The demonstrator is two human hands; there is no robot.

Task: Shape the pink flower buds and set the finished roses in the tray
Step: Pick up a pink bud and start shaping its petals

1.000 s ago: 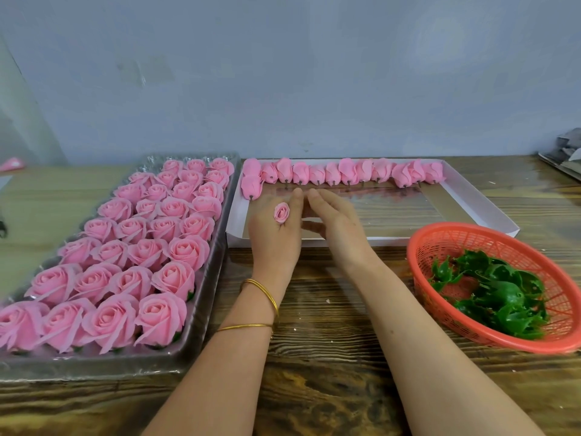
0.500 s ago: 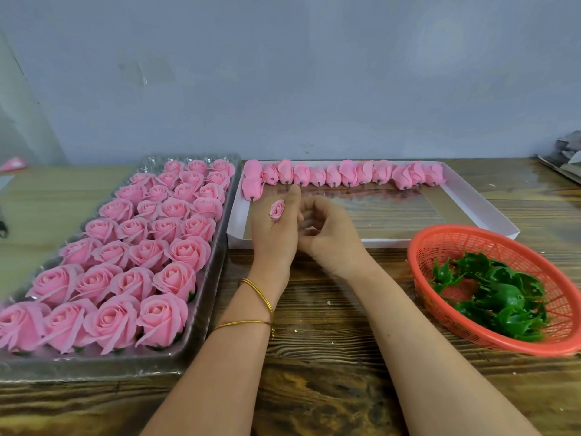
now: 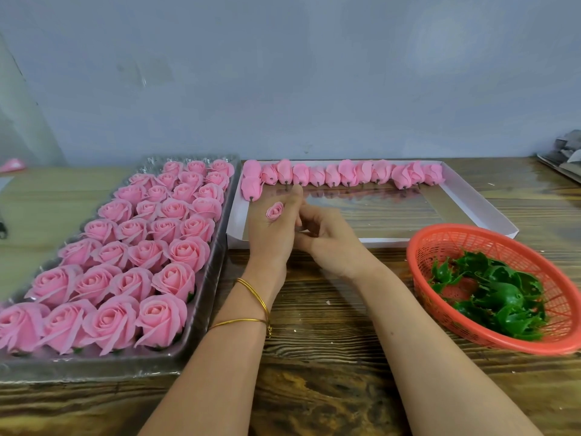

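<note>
My left hand (image 3: 270,239) is held back-up over the near edge of the white tray (image 3: 474,201), and a small pink bud (image 3: 275,211) sticks up between its fingers, which pinch it. The curled fingers of my right hand (image 3: 331,245) press against the palm side of the left hand; what they hold is hidden. A row of unshaped pink buds (image 3: 347,176) lies along the white tray's far edge. Several finished pink roses (image 3: 147,247) fill the clear plastic tray (image 3: 204,303) on the left.
An orange mesh basket (image 3: 418,269) with green plastic calyxes (image 3: 493,298) stands at the right on the wooden table (image 3: 314,309). Grey objects (image 3: 566,155) lie at the far right edge. A blue-grey wall is behind.
Both hands have drawn slightly toward me from the row of buds. My right hand's fingers, straight a second ago, have curled in against the left hand. The bud stays between the left fingers.
</note>
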